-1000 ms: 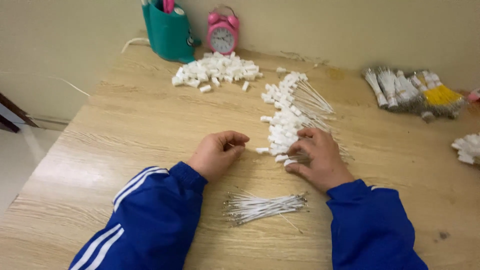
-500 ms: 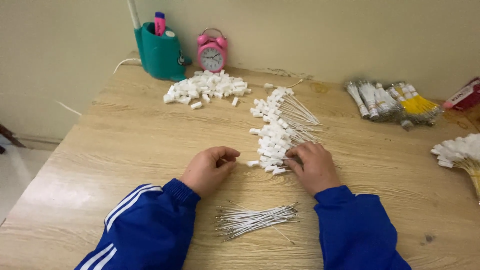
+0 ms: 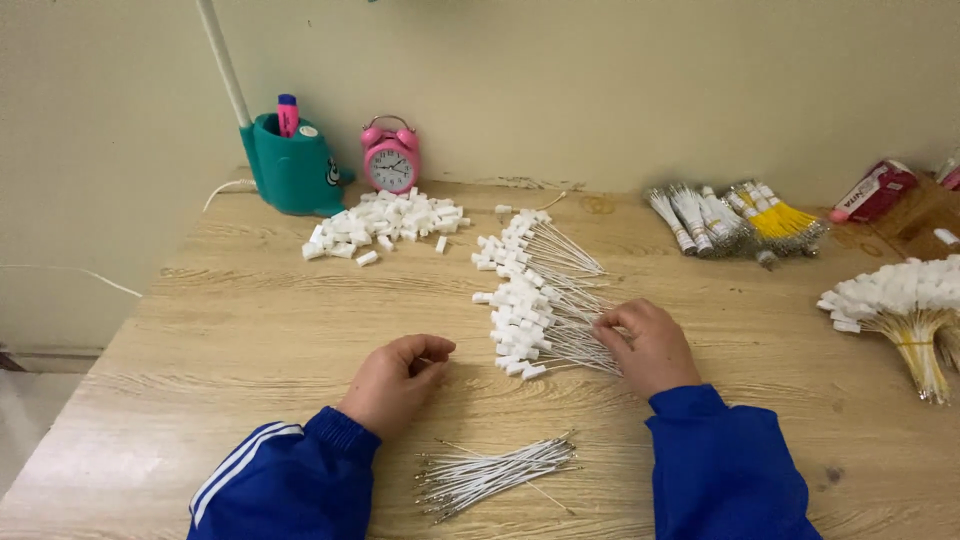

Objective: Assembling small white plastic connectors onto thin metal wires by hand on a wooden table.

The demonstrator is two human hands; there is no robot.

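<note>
1. Light wood-grain table (image 3: 230, 330), pushed against the far wall.
2. Far left: teal pen holder (image 3: 290, 165), pink alarm clock (image 3: 390, 158) just right of it.
3. In front of those: loose pile of small white plastic caps (image 3: 385, 222).
4. Centre: row of white capped wires (image 3: 535, 295), caps on the left.
5. Near centre: bundle of bare white wires (image 3: 495, 475).
6. Far right: banded wire bundles (image 3: 735, 215), white and yellow.
7. Right edge: fan of capped wires (image 3: 900, 300); red packet (image 3: 872, 190) beyond it.
</note>
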